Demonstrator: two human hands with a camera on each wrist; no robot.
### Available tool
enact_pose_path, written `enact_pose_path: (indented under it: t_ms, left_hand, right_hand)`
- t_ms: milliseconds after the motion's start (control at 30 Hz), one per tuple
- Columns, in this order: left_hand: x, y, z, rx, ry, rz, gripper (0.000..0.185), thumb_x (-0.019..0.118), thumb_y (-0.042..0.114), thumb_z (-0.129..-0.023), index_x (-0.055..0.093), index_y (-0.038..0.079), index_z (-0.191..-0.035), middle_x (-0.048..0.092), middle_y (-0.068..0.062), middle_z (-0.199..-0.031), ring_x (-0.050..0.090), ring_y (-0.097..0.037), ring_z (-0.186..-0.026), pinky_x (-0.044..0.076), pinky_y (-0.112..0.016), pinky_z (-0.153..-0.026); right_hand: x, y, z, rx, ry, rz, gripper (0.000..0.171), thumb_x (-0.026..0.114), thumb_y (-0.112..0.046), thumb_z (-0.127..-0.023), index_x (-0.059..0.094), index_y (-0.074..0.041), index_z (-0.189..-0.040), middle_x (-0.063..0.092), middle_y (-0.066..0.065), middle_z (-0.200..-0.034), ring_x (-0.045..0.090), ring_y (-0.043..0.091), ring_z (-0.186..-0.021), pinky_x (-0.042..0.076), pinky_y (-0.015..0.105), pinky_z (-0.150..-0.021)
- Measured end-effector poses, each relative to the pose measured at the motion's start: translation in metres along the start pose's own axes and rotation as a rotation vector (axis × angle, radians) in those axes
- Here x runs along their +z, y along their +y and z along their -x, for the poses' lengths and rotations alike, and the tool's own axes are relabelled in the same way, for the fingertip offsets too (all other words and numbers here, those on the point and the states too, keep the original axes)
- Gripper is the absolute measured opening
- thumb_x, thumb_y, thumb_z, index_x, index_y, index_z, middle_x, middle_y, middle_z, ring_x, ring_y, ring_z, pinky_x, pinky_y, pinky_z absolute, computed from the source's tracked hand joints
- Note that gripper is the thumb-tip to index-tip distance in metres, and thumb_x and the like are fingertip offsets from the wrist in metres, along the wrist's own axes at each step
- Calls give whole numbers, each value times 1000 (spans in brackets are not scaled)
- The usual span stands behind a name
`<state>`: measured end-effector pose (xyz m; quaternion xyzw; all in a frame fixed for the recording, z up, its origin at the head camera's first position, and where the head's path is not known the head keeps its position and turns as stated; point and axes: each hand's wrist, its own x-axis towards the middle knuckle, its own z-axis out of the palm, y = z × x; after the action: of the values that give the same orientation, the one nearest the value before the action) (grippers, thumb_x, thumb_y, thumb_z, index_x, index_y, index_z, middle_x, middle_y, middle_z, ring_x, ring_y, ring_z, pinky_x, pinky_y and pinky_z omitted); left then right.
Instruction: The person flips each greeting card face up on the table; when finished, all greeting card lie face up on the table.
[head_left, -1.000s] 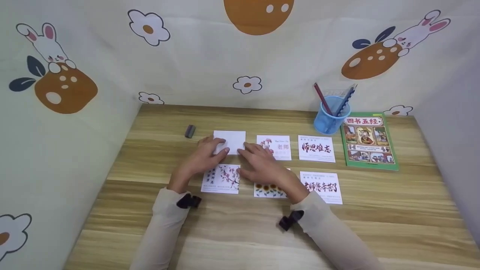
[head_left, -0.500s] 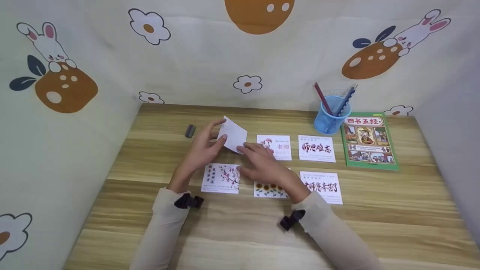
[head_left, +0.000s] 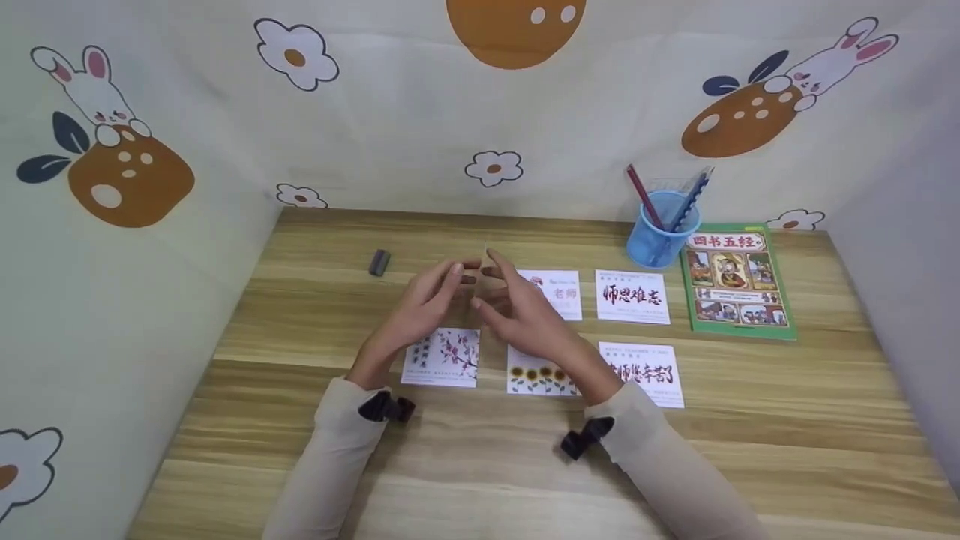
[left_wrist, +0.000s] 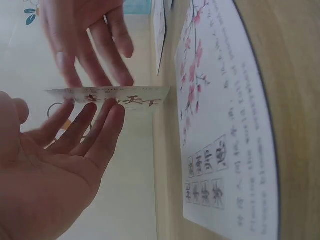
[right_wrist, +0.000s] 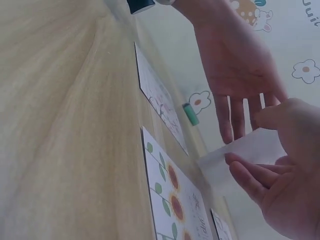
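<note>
Card (left_wrist: 107, 95) sits edge-on between my two hands, lifted off the counter (head_left: 315, 300); in the head view I barely see it, only the fingers meeting around it. From the left wrist view its printed face with red and dark characters shows, lying across the fingertips (left_wrist: 107, 120) of the left hand (head_left: 424, 307). Left hand: fingers straight, palm up, the card resting on the tips, not curled round it. Right hand (head_left: 517, 315): fingers also straight and spread, tips against the card's far face; in the right wrist view the blank white side (right_wrist: 240, 155) lies just above those fingers (right_wrist: 250, 175). I log both hands as released and flat, the card carried between straight fingertips.

Below the left hand, flat on the counter: a plum-blossom card (head_left: 442, 356) with pink flowers and columns of characters. Below the right wrist: a sunflower card (head_left: 536, 375), partly under the forearm. Just beyond the right hand's fingers: a floral card with red characters (head_left: 562, 292), partly hidden. Further out to the right of that hand: two white cards with red brush lettering (head_left: 632, 296) (head_left: 645, 371). Well beyond, a blue pen cup (head_left: 664, 229) and a green book (head_left: 735, 281). Off past the left hand, a small dark eraser (head_left: 379, 262).
</note>
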<state>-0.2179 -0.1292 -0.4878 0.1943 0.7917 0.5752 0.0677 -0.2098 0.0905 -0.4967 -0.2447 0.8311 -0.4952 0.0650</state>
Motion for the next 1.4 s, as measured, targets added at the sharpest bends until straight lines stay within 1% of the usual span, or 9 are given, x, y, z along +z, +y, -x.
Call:
enact_pose_path:
  t_ms: [133, 300, 433, 533, 700, 833, 1033, 1200, 1400]
  left_hand:
    - [2, -3, 1, 20, -48, -135, 42, 44, 34, -118, 64, 15, -150, 59, -10, -159, 50, -29, -154, 39, -48, -131]
    - [-1, -9, 4, -5, -104, -309, 37, 57, 28, -113, 66, 15, -147, 48, -19, -167, 42, -39, -159, 30, -57, -134]
    - [-5, -17, 7, -52, -171, -419, 37, 59, 24, -112, 65, 10, -146, 46, -23, -167, 38, -43, -160, 27, -60, -134]
    - [-8, -21, 9, -68, -194, -452, 37, 60, 23, -111, 66, 8, -145, 44, -25, -168, 36, -45, -161, 26, -61, -135]
    - [-11, -23, 9, -103, -212, -447, 39, 60, 24, -110, 66, 8, -145, 37, -21, -173, 33, -44, -163, 25, -61, -135]
    - [-12, -23, 8, -117, -224, -446, 41, 60, 26, -110, 64, 9, -148, 32, -18, -177, 28, -42, -165, 22, -60, -136]
    - [-11, -23, 6, -144, -215, -493, 44, 62, 30, -109, 63, 15, -150, 30, -15, -178, 24, -40, -167, 21, -62, -136]
    - [-7, -16, 6, -178, -160, -615, 47, 67, 33, -107, 63, 22, -153, 36, -16, -174, 30, -39, -162, 28, -64, -133]
    - [-7, -19, 7, -151, -112, -636, 45, 64, 29, -108, 61, 11, -150, 39, -18, -173, 31, -41, -164, 25, -58, -136]
  right_hand:
    - [-2, 1, -2, 10, 29, -25, 86, 69, -24, -107, 16, -8, -174, 53, 18, -163, 77, 24, -119, 63, 33, -103]
    - [-5, 4, -2, 93, 70, 21, 87, 72, -20, -104, 20, 0, -171, 56, 21, -159, 77, 28, -117, 65, 31, -98]
    - [-5, 6, -1, 112, 74, 164, 69, 74, -21, -102, 46, 5, -159, 71, 21, -134, 75, 29, -108, 64, 40, -96]
    - [-3, 7, 0, 78, 26, 283, 51, 74, -22, -102, 64, 3, -145, 74, 19, -122, 70, 33, -110, 57, 47, -106]
    - [1, 7, 3, 44, -105, 440, 46, 74, -28, -102, 70, -3, -141, 64, 18, -153, 58, 37, -141, 41, 53, -128]
    - [4, 6, 5, 40, -140, 506, 47, 72, -33, -103, 70, -6, -142, 60, 17, -157, 55, 38, -144, 37, 57, -129]
    - [4, 8, 6, 69, -139, 513, 50, 72, -36, -104, 67, -10, -146, 58, 13, -160, 52, 33, -147, 33, 56, -131]
    - [4, 8, 8, 53, -178, 533, 52, 69, -38, -105, 64, -15, -151, 56, 11, -161, 49, 33, -148, 31, 59, -131]
    - [6, 4, 10, 5, -246, 473, 62, 65, -43, -106, 53, -14, -160, 44, 14, -172, 38, 36, -160, 21, 67, -132]
